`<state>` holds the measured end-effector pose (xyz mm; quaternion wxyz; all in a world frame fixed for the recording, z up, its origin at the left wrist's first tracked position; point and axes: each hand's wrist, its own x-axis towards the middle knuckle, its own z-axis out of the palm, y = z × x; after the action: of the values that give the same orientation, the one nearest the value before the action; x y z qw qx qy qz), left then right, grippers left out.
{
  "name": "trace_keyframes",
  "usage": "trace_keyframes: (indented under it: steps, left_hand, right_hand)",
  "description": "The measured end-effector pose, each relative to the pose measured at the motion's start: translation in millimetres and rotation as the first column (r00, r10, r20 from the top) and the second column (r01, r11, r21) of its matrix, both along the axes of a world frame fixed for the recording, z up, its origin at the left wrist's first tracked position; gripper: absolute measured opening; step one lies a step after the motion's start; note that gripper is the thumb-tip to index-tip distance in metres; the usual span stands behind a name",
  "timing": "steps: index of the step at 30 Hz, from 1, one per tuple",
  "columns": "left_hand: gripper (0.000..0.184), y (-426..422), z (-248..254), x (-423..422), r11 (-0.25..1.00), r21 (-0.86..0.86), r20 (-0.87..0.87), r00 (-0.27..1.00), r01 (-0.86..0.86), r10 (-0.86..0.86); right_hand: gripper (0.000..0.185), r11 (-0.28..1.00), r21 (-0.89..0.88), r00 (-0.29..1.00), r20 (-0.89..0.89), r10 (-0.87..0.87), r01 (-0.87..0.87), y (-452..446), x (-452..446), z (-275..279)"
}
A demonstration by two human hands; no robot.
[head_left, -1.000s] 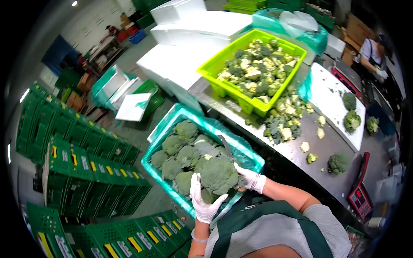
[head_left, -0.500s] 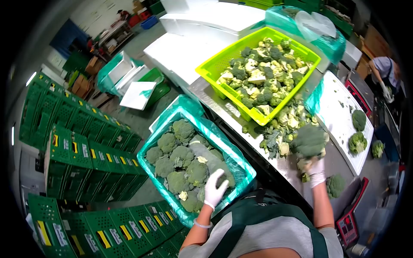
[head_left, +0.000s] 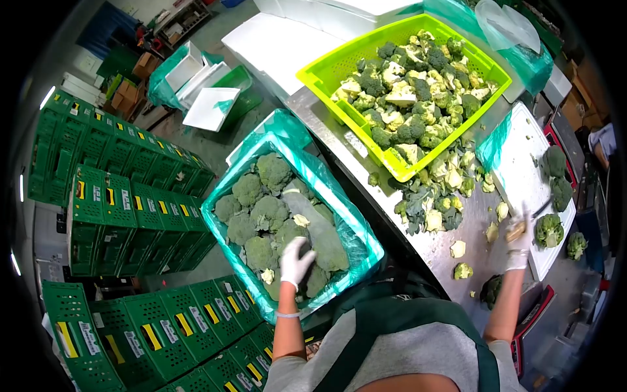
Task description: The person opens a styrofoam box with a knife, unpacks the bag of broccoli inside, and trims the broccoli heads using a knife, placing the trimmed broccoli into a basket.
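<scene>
My left hand [head_left: 297,262], in a white glove, rests over broccoli heads [head_left: 269,213] in a crate lined with teal plastic [head_left: 356,245]; its fingers look parted, touching the heads. My right hand [head_left: 518,243], also gloved, is by the near edge of a white board [head_left: 522,153]. Motion smears its fingers, so a hold cannot be made out. A thin dark shape, perhaps a blade, lies just beyond its fingertips. Broccoli heads [head_left: 560,194] sit on the board, with a paler green head [head_left: 548,230] nearer me.
A lime-green basket [head_left: 403,171] full of broccoli and cauliflower-like pieces [head_left: 418,91] stands on the metal table [head_left: 424,251]. Trimmings [head_left: 434,196] lie in front of it. Green crates [head_left: 104,222] are stacked at left. Another person's arm [head_left: 601,153] shows at far right.
My right hand has let go of a broccoli head and moved right; one more head lies on the white board. My left hand has lowered and shifted left onto the broccoli in the crate.
</scene>
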<state>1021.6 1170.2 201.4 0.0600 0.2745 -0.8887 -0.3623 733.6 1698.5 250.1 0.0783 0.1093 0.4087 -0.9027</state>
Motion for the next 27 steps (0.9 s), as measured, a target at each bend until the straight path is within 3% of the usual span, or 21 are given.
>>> trace_keyframes:
  steps: [1,3,6,10,11,12,14,15,16,19,22,24,26,27]
  left_hand:
    - [0.063,4,-13,-5,0.976,0.069,0.038,0.977,0.208,-0.211]
    - [0.109,21,-18,-20,0.945,0.077,0.318,0.891,0.317,-0.324]
    - [0.117,18,-9,-36,0.940,0.160,0.380,0.860,0.303,-0.341]
    - [0.094,-1,-31,-26,0.913,0.262,0.154,0.920,0.312,-0.359]
    - [0.071,-2,-33,-20,0.941,0.188,0.076,0.951,0.280,-0.298]
    - [0.071,-6,-34,-14,0.943,0.185,0.071,0.953,0.277,-0.294]
    - [0.054,-15,-35,-2,0.994,-0.046,-0.023,0.994,0.101,-0.103]
    - [0.046,-20,-34,3,0.980,-0.197,-0.153,0.988,-0.004,-0.027]
    - [0.047,-32,-32,7,0.953,-0.290,-0.196,0.980,-0.082,0.025]
    - [0.047,-83,-36,10,0.884,-0.359,-0.220,0.947,-0.300,0.232]
    - [0.041,-128,-27,14,0.822,-0.412,-0.199,0.919,-0.393,0.340]
    - [0.030,-136,-11,16,0.836,-0.446,-0.187,0.947,-0.320,0.263]
    - [0.026,-131,-6,18,0.928,-0.344,0.056,0.984,-0.142,0.171]
    - [0.025,-126,-11,19,0.919,-0.387,0.120,0.985,-0.070,0.126]
  right_hand:
    - [0.038,0.994,0.110,0.999,0.032,-0.007,0.003,-34,17,8]
    - [0.037,0.975,0.177,0.990,0.064,0.124,-0.134,-73,42,10]
    - [0.037,0.926,0.285,0.968,0.116,0.223,-0.248,-114,70,1]
    - [0.040,0.839,0.326,0.900,0.130,0.416,-0.435,-152,100,2]
    - [0.039,0.832,0.314,0.888,0.113,0.445,-0.457,-157,106,1]
    - [0.039,0.815,0.354,0.886,0.112,0.451,-0.459,-159,112,-6]
    - [0.039,0.832,0.328,0.894,0.144,0.424,-0.447,-168,127,-7]
    - [0.038,0.823,0.337,0.889,0.150,0.433,-0.458,-170,133,-10]
    - [0.038,0.821,0.338,0.888,0.144,0.437,-0.459,-173,140,-12]
    - [0.035,0.779,0.376,0.865,0.195,0.463,-0.502,-181,158,-14]
    - [0.038,0.766,0.412,0.869,0.195,0.455,-0.494,-189,176,-14]
    - [0.037,0.766,0.431,0.879,0.202,0.433,-0.477,-192,189,-6]
    - [0.036,0.773,0.439,0.889,0.219,0.403,-0.459,-194,201,-3]
    - [0.036,0.778,0.436,0.892,0.234,0.386,-0.451,-193,205,-5]
